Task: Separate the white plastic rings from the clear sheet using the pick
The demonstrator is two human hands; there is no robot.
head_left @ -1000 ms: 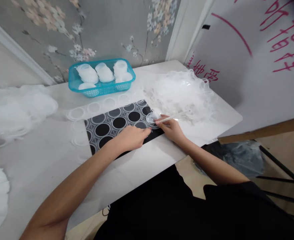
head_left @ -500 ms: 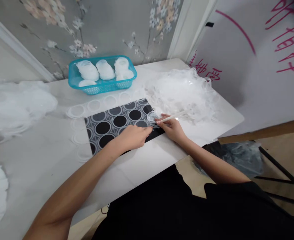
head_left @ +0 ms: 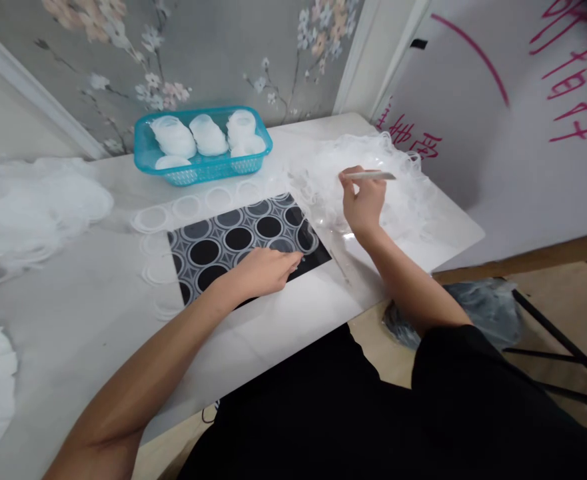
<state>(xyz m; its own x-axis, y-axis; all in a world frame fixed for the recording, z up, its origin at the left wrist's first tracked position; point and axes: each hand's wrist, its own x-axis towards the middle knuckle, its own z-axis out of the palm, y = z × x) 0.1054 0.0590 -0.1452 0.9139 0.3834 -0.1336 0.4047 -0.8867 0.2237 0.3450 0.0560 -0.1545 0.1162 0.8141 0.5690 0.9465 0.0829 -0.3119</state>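
Note:
A black mat (head_left: pixel 233 247) printed with grey-ringed circles lies on the white table (head_left: pixel 283 327). My left hand (head_left: pixel 263 270) rests palm down on the mat's near edge, fingers together, holding nothing. My right hand (head_left: pixel 363 200) is raised over a heap of clear plastic rings (head_left: pixel 373 183) at the right. It pinches a thin white stick (head_left: pixel 373 176) that points right. A clear ring (head_left: pixel 307 239) lies on the mat's right end. Several more rings (head_left: pixel 188 207) line the mat's far and left sides.
A teal basket (head_left: pixel 200 170) with stacks of white discs stands at the back by the flowered wall. More clear plastic is heaped at the far left (head_left: pixel 28 207). A white board with red writing (head_left: pixel 498 120) leans at the right. The table edge runs close to my body.
My right hand has lifted off the mat's right end and moved up and right to the heap of rings, carrying the stick. My left hand has stayed put.

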